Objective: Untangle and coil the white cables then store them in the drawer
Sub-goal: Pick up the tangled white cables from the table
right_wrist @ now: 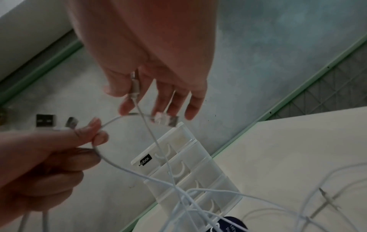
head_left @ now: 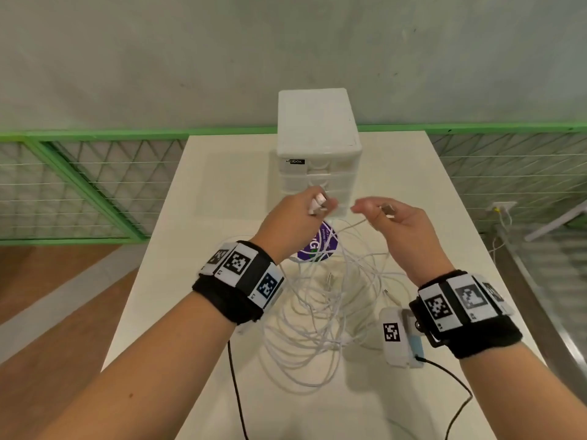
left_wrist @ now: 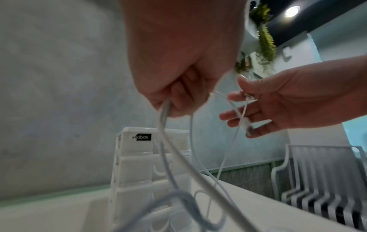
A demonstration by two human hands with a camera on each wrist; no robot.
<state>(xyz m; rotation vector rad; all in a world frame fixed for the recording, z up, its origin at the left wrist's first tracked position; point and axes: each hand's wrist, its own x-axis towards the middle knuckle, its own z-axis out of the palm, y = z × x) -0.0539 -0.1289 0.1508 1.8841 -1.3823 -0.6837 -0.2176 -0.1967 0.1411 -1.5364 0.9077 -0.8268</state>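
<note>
A loose tangle of white cables (head_left: 317, 300) lies on the white table (head_left: 222, 185) and rises to both hands. My left hand (head_left: 298, 214) grips several cable ends, with USB plugs (right_wrist: 45, 120) sticking out past the thumb and cords (left_wrist: 164, 119) hanging from the fist. To its right, my right hand (head_left: 378, 214) pinches one cable's plug (right_wrist: 134, 85) between thumb and forefinger, the other fingers spread. A short length of cable (right_wrist: 119, 117) spans the two hands. Behind them stands the white drawer unit (head_left: 317, 128), all drawers closed.
A round purple sticker (head_left: 317, 244) lies under the cables in front of the drawer unit. Green mesh fencing (head_left: 79, 185) flanks the table on both sides. A white slatted chair (left_wrist: 317, 180) stands to the right. Black leads (head_left: 236, 392) hang from the wrist cameras.
</note>
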